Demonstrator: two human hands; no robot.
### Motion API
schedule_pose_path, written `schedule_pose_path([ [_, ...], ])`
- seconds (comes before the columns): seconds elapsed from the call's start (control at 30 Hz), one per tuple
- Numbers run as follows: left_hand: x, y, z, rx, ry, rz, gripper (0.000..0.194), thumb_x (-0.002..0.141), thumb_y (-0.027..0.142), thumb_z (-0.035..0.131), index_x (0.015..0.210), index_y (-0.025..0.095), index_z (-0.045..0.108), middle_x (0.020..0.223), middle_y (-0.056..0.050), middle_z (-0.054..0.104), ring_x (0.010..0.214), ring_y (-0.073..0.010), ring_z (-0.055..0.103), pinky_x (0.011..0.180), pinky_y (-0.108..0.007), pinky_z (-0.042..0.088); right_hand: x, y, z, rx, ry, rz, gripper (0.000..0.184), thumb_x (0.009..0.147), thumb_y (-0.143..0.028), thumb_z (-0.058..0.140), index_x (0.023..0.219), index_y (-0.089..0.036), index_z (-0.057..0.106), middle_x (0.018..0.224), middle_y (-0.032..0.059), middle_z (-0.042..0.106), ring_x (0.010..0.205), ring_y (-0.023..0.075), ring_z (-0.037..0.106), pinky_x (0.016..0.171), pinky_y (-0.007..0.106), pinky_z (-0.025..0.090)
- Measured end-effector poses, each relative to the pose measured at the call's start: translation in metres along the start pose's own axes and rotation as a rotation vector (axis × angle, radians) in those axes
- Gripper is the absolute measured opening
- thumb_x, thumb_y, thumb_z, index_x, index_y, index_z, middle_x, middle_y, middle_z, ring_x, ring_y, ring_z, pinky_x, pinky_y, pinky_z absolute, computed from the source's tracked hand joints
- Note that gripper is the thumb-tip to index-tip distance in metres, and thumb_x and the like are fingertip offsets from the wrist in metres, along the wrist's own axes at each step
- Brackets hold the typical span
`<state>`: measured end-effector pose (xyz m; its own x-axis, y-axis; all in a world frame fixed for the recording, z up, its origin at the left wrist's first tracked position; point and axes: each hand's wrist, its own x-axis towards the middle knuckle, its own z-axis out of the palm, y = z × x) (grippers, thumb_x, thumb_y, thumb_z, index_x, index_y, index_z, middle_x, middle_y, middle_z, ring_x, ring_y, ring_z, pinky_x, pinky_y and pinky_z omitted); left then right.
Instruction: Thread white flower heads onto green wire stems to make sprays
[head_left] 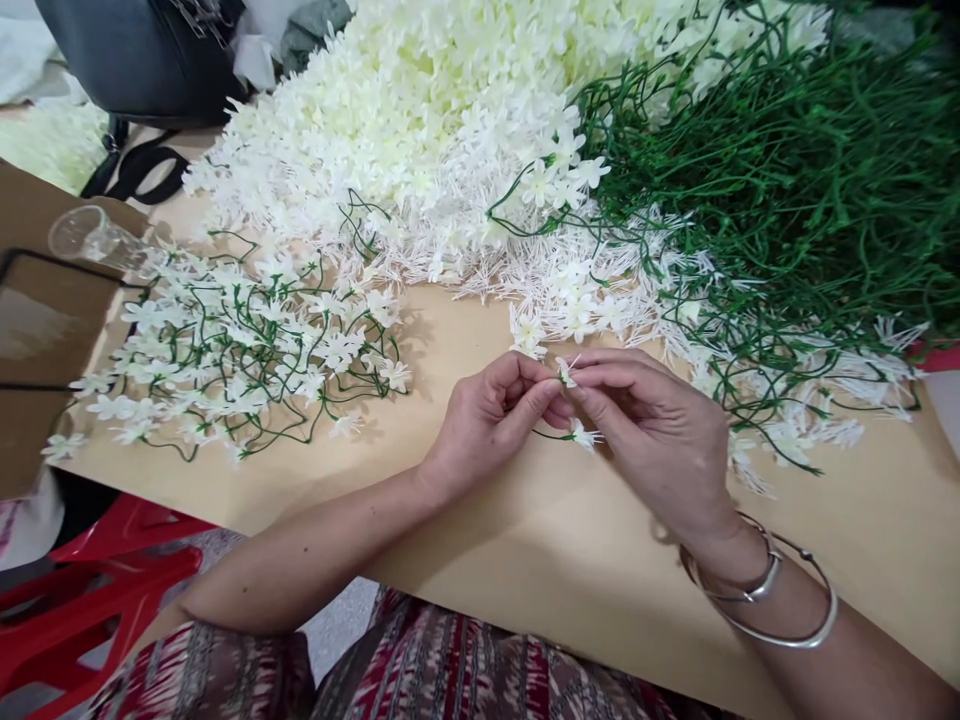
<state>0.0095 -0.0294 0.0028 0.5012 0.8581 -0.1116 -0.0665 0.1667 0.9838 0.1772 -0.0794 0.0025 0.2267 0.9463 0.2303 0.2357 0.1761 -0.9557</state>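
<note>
Near the middle of the table my left hand (501, 415) pinches a thin green artificial stem, its tip hidden between thumb and forefinger. Opposite it, my right hand (651, 425) has thumb and fingers closed on a small white artificial flower (565, 373), right at the left fingertips. A second white flower (583, 435) hangs just below, on a green stem (551, 434) running out from under the left hand. Both hands are held slightly above the tabletop. Left of them lies a pile of white flowers on green stems (262, 345).
A large heap of loose white blossoms (420, 110) covers the back of the table (480, 560). Bare green stems (795, 180) are massed at the right. A clear plastic cup (90, 238), a cardboard box (45, 330) and a black bag (150, 60) are at the left. Red stools (112, 580) stand below.
</note>
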Motion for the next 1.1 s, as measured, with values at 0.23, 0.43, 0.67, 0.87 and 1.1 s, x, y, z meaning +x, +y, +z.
schedule_pose_path([
  [0.23, 0.001, 0.0, 0.0, 0.031, 0.001, 0.029, 0.043, 0.098, 0.06, 0.072, 0.096, 0.019, 0.063, 0.083, -0.006, 0.082, 0.076, -0.0161, 0.081, 0.078, -0.028, 0.068, 0.0, 0.008, 0.005, 0.054, 0.013, -0.067, 0.014, 0.096, -0.016, 0.074, 0.097, -0.029, 0.081, 0.106, 0.0034, 0.082, 0.103, 0.0222, 0.079, 0.092, 0.042, 0.066],
  [0.43, 0.002, -0.004, 0.001, 0.007, 0.005, 0.065, 0.043, 0.096, 0.06, 0.075, 0.094, 0.018, 0.063, 0.078, -0.003, 0.079, 0.073, -0.0143, 0.078, 0.078, -0.028, 0.067, -0.003, 0.014, 0.006, 0.066, 0.001, -0.058, 0.008, 0.098, -0.022, 0.073, 0.097, -0.029, 0.077, 0.108, 0.0037, 0.082, 0.106, 0.023, 0.079, 0.092, 0.042, 0.066],
  [0.67, -0.001, 0.023, -0.008, 0.127, 0.015, 0.155, 0.041, 0.097, 0.059, 0.075, 0.093, 0.019, 0.065, 0.075, -0.001, 0.073, 0.065, -0.0112, 0.067, 0.064, -0.024, 0.059, 0.001, 0.009, 0.001, 0.093, 0.146, -0.113, 0.012, 0.103, -0.036, 0.068, 0.098, -0.026, 0.071, 0.122, 0.0109, 0.076, 0.124, 0.0264, 0.071, 0.108, 0.05, 0.058],
  [0.87, -0.015, 0.082, -0.043, 0.822, 0.457, 0.614, 0.008, 0.1, 0.032, 0.075, 0.098, 0.024, 0.074, 0.084, 0.001, 0.074, 0.066, -0.0115, 0.061, 0.063, -0.028, 0.05, 0.005, 0.017, -0.004, 0.064, 0.28, -0.084, 0.013, 0.104, -0.039, 0.067, 0.099, -0.027, 0.069, 0.12, 0.0111, 0.071, 0.115, 0.0283, 0.071, 0.104, 0.051, 0.058],
  [1.1, -0.044, 0.093, -0.119, 1.485, 0.877, 0.389, 0.034, 0.096, 0.042, 0.067, 0.12, 0.018, 0.073, 0.089, -0.003, 0.073, 0.074, -0.0187, 0.072, 0.074, -0.042, 0.046, 0.007, 0.02, -0.002, 0.024, 0.263, -0.11, 0.015, 0.103, -0.036, 0.066, 0.099, -0.022, 0.07, 0.116, 0.0113, 0.072, 0.113, 0.0238, 0.071, 0.1, 0.047, 0.06],
])
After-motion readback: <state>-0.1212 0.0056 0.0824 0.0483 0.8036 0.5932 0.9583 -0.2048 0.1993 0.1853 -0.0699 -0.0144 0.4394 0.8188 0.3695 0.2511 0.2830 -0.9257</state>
